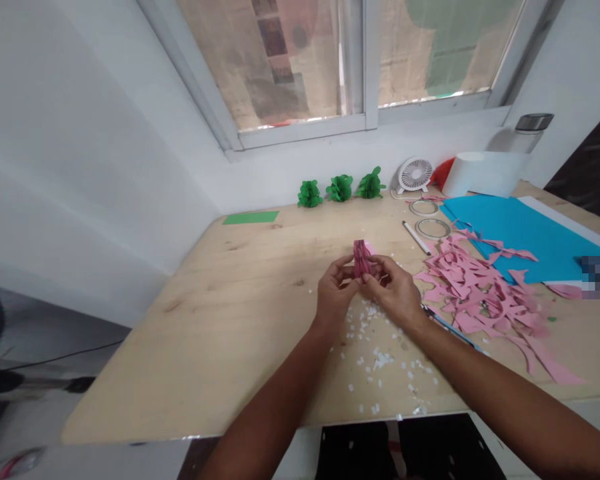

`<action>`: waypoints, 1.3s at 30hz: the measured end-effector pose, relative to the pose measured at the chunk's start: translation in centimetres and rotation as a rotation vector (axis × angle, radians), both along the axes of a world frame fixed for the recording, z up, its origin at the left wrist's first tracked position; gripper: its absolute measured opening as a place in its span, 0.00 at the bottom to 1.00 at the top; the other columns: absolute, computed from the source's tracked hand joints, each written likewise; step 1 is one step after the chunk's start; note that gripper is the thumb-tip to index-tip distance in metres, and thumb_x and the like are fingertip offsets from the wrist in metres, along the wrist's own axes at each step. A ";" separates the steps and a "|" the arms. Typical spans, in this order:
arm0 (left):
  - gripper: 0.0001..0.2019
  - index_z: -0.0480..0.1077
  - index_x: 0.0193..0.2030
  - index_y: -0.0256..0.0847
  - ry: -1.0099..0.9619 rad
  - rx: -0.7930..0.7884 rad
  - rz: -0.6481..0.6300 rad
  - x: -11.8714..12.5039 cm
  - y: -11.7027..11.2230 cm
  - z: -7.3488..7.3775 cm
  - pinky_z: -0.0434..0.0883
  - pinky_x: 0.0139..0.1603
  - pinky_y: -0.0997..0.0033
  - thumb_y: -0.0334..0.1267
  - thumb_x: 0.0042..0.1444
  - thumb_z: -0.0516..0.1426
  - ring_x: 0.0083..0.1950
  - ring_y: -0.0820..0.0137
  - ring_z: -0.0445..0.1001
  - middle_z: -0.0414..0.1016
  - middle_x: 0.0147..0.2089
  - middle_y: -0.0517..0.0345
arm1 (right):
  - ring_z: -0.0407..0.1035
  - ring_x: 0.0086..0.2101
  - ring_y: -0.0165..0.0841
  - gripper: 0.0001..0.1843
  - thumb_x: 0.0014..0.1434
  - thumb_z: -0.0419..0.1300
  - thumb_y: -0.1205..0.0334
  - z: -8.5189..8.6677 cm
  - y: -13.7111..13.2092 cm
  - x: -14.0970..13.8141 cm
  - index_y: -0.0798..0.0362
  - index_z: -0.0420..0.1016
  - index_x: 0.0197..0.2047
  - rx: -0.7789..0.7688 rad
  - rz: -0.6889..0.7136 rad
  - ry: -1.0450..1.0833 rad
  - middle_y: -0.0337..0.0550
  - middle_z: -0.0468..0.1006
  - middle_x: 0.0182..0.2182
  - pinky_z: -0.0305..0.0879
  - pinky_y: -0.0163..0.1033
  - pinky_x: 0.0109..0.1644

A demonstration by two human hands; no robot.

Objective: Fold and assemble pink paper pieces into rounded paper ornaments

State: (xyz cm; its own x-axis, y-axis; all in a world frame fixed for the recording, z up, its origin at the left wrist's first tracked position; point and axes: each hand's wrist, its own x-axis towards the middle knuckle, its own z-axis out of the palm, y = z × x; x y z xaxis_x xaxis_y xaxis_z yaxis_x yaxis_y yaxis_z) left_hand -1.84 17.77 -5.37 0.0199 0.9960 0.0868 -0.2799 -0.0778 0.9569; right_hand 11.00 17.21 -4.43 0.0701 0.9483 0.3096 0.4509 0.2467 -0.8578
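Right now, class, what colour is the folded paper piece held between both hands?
Dark pink; the folded paper piece shows best in the head view.

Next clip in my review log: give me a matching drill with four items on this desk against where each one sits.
1 folded pink paper
2 green paper flowers
3 blue sheet
4 white bits

a in a row under the window
b scattered on the table near its front edge
c flat at the far right
d pinched between left hand and right hand

Pairs: 1-d, 2-a, 3-c, 4-b
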 end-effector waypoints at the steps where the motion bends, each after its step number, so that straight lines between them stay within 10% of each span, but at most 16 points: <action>1: 0.25 0.68 0.50 0.41 0.010 0.003 0.000 0.0 0.0 -0.1 0.70 0.43 0.68 0.31 0.41 0.63 0.38 0.69 0.75 0.78 0.38 0.54 | 0.66 0.24 0.29 0.19 0.51 0.58 0.60 0.1 -0.1 0.0 0.52 0.71 0.48 0.007 -0.014 -0.034 0.37 0.75 0.25 0.61 0.33 0.27; 39: 0.26 0.67 0.50 0.40 0.067 0.020 0.046 0.5 -0.2 0.2 0.70 0.39 0.70 0.35 0.41 0.65 0.36 0.69 0.75 0.77 0.35 0.55 | 0.71 0.30 0.33 0.18 0.52 0.56 0.63 -0.3 -0.2 0.0 0.51 0.71 0.48 0.083 -0.057 -0.150 0.41 0.79 0.34 0.64 0.34 0.32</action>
State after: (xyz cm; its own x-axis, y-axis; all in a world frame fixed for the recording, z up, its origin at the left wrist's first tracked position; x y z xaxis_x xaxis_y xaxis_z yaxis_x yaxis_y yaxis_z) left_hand -1.35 17.52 -5.13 -0.0194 0.9941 0.1071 -0.2107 -0.1088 0.9715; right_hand 11.03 17.02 -4.72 0.0703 0.9150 0.3974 0.5874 0.2840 -0.7578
